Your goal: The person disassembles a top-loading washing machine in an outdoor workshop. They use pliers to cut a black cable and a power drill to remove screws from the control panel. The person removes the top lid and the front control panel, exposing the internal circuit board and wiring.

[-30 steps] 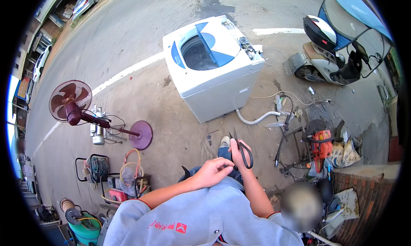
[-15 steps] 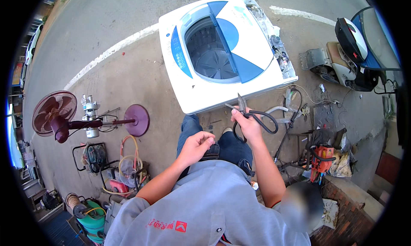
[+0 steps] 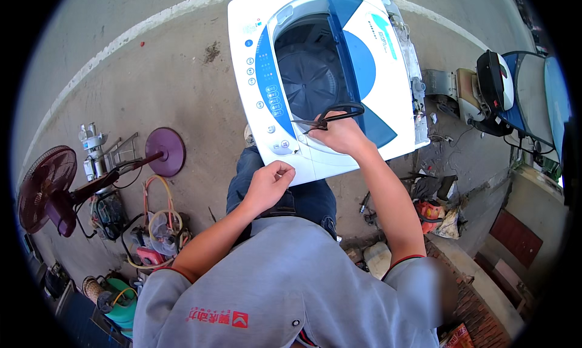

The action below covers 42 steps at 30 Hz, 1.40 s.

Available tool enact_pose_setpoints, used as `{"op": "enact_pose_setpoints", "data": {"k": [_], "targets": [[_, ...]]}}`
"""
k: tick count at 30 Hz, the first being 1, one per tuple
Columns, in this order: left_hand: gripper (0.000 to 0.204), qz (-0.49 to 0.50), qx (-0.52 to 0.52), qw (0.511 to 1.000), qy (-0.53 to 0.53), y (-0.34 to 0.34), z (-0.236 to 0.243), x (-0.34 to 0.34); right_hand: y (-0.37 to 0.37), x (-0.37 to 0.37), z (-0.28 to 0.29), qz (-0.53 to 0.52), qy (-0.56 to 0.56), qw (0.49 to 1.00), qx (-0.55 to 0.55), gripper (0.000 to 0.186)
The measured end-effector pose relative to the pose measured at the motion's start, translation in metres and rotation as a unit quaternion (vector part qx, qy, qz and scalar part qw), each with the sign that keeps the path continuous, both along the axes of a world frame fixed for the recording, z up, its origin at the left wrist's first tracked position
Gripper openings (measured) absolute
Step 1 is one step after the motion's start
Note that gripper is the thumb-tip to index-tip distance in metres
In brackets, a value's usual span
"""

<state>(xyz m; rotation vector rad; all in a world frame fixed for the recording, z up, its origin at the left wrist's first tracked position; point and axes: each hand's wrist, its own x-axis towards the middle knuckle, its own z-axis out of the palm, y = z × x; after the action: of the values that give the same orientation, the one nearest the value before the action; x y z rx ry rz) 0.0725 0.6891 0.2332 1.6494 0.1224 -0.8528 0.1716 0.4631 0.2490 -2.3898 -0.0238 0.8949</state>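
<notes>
A white and blue top-loading washing machine [image 3: 324, 170] stands in front of me, its blue lid folded partly back from the dark tub [image 3: 309, 75]. Over the near rim of the tub, my right hand [image 3: 342, 135] is closed around black-handled scissors [image 3: 347, 109]. Their blades point left, toward the control panel [image 3: 267, 75]. By the machine's near left corner is my left hand [image 3: 270, 187], with fingers curled and thumb against the index finger. Whatever it may pinch is too small to make out. A thin line like a wire runs across the white top between the hands.
On the left lie a purple standing fan [image 3: 165, 153], a silver metal part [image 3: 94, 148] and a hose-wound machine [image 3: 160, 227]. A parked scooter [image 3: 479, 99] stands right. An orange power tool [image 3: 429, 215] and scrap sit near a low wall [image 3: 479, 275].
My right hand has carried the scissors forward and left, from the machine's near edge to over its top. My left hand has moved up to the near left corner. The view has shifted closer to the machine.
</notes>
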Motion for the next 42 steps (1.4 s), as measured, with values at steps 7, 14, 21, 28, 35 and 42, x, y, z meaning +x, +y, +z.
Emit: {"op": "enact_pose_setpoints", "data": {"k": [7,14,21,28,35,42], "targets": [[0.026,0.179,0.253,0.919,-0.244,-0.043,-0.007,0.014,0.003,0.017,-0.014,0.108,-0.043,0.993,-0.004,0.026],[0.032,0.256,0.359,0.849,-0.292,-0.085,-0.022,0.006,0.001,0.03,-0.018,0.169,-0.021,0.984,0.056,0.024],[0.031,0.312,0.398,0.812,-0.292,-0.105,-0.03,0.012,0.006,0.034,-0.017,0.201,-0.007,0.978,0.051,0.022],[0.03,0.348,0.398,0.803,-0.276,-0.112,-0.032,0.017,0.012,0.047,-0.013,0.25,0.032,0.967,0.026,0.021],[0.029,0.354,0.394,0.804,-0.272,-0.111,-0.035,0.018,0.004,0.067,-0.045,0.135,0.197,0.958,0.156,0.017],[0.028,0.346,0.392,0.805,-0.278,-0.108,-0.036,0.017,-0.003,0.064,-0.054,0.061,0.232,0.942,0.236,0.014]]}}
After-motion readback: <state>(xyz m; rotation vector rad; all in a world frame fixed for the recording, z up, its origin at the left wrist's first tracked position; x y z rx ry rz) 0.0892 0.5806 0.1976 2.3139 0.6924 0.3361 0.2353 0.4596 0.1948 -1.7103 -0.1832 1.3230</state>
